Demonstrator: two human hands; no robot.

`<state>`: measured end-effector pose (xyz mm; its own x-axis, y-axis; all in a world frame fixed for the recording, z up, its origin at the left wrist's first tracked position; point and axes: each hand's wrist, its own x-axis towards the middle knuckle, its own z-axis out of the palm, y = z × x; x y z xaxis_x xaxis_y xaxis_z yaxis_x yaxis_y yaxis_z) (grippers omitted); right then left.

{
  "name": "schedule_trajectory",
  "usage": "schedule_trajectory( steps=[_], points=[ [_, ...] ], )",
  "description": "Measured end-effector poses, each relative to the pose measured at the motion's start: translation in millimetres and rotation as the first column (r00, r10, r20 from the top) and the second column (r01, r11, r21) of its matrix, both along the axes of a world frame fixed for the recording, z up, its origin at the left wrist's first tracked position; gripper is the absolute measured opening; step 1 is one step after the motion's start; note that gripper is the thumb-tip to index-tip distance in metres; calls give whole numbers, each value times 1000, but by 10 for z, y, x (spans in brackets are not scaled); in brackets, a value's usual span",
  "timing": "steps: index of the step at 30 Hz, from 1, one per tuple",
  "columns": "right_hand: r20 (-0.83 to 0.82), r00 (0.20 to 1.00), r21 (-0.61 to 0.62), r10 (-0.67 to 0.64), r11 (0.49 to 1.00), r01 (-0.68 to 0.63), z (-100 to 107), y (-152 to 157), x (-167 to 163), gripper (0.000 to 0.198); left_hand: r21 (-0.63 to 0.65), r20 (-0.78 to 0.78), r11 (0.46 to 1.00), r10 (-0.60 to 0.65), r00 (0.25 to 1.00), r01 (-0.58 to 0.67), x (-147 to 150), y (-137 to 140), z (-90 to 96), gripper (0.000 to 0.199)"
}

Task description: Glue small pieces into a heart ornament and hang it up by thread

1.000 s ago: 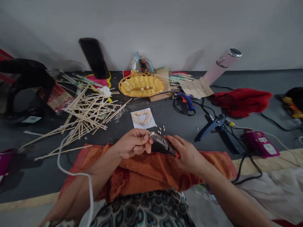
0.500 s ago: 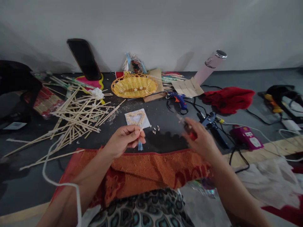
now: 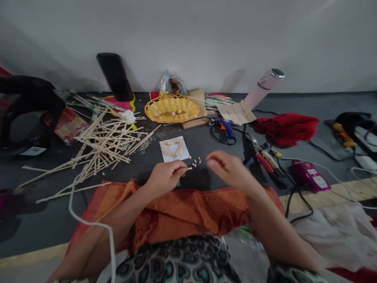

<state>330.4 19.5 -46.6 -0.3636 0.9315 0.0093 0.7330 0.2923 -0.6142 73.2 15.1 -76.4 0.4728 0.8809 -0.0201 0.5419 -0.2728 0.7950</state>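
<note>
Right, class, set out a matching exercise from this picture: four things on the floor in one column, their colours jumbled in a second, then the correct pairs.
Things:
1 basket
2 glue gun
3 bottle
4 cloth by the bottle

Colours:
A pink
B red
C yellow
D blue

Pairs: 1-C, 2-D, 3-A, 4-B

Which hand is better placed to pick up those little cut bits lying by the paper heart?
Probably the right hand: it is empty and beside the bits. The left hand pinches a stick.
</note>
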Motion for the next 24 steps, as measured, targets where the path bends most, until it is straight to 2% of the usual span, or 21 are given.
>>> schedule_trajectory(
  steps=[1, 3, 6, 9, 13, 17, 18, 20, 21, 22, 24],
  points=[
    [-41, 991, -97, 125, 987, -129, 13, 13, -193, 32, 45, -47, 999, -4, 999, 6, -3, 4, -2, 21],
    [-33, 970, -136, 241, 960, -243, -19, 48, -475, 34, 119, -134, 993, 10, 991, 7, -13, 14, -11, 21],
    [-27, 959, -93, 280, 955, -282, -162, 103, -622, 32, 208, -240, 978, 55, 969, -4, -36, 27, -40, 22],
    [-215, 929, -115, 301, 937, -330, -320, 122, -588, 34, 264, -297, 964, 45, 954, 36, -55, 27, -73, 22],
    [-534, 808, -184, 250, 898, -399, -434, 77, -570, 41, 290, -267, 955, 15, 964, 65, -70, 4, -72, 22],
    [-706, 697, -271, 128, 860, -433, -474, 18, -622, 42, 308, -187, 950, 6, 982, 53, -91, -20, -31, 23],
    [-744, 662, -284, 86, 857, -431, -478, 13, -624, 42, 310, -145, 951, 20, 989, 26, -101, -19, -20, 23],
    [-801, 599, -282, -2, 883, -374, -474, 27, -596, 42, 313, -59, 948, 81, 995, -59, -127, -4, 2, 22],
    [-801, 598, -270, -22, 905, -328, -464, 47, -568, 41, 318, -29, 942, 119, 993, -103, -145, 12, 10, 21],
    [-773, 634, -245, -15, 929, -276, -451, 75, -533, 41, 330, -17, 933, 154, 988, -140, -165, 36, 16, 21],
    [-608, 791, -158, 62, 967, -198, -417, 148, -453, 38, 382, -59, 907, 216, 975, -178, -217, 100, 13, 22]
  ],
)
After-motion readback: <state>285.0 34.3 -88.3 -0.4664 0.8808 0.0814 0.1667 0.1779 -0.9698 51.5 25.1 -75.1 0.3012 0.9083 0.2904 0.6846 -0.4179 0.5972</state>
